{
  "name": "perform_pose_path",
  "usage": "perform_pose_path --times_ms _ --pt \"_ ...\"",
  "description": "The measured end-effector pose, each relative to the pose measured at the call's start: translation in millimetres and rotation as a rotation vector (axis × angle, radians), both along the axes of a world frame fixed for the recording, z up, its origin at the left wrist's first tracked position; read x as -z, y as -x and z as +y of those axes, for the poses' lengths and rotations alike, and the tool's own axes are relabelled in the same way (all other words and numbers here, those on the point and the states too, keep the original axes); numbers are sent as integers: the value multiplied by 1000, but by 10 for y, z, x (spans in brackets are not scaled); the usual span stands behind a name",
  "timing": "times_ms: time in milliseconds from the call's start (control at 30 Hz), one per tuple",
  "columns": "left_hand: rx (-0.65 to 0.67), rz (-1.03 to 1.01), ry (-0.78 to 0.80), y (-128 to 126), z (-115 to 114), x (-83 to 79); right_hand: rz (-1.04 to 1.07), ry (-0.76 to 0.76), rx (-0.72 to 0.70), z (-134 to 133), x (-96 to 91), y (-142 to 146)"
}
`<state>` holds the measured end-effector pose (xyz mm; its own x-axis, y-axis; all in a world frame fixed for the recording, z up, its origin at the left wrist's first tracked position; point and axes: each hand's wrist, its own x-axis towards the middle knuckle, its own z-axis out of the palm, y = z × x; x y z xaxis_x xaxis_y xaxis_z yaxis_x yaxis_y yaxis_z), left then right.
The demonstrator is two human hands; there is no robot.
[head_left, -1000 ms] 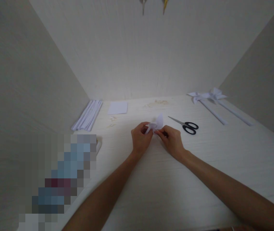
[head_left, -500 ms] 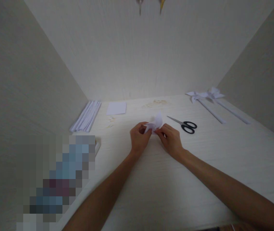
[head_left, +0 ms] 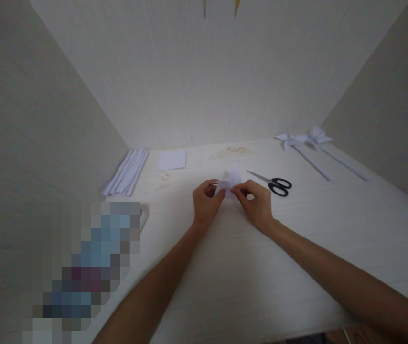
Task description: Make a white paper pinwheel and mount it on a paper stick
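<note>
Between my hands is a white paper pinwheel with curled blades, held just above the table. My left hand pinches its left side, thumb in front and fingers behind. On the other side, the thumb and fingertips of my right hand are closed on the paper near its centre. Whether something small sits between those fingertips cannot be made out. Black-handled scissors lie to the right of my right hand, blades pointing back left.
Two white pinwheels on paper sticks lie at the back right. A square paper sheet and a bundle of rolled paper sticks lie at left. Small pale bits are scattered near the back wall. A pixelated area covers the lower left.
My right hand's fingers have shifted slightly at the pinwheel's centre, and its back blade looks a little different in shape. The whole view has moved slightly; other things stay put.
</note>
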<state>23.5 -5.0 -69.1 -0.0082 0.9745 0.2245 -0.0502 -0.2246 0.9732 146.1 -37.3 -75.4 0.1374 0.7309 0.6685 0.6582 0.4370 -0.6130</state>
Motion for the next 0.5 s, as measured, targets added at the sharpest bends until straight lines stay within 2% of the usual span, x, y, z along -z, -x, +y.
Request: perform_pose_path --times_ms 167,367,500 --pt "2 -38 60 16 32 5 53 25 -4 17 -7 -15" --pt "-18 -95 119 32 70 17 106 -24 -74 20 -5 -9" --pt "-37 -126 118 26 85 34 139 5 -49 30 5 -12"
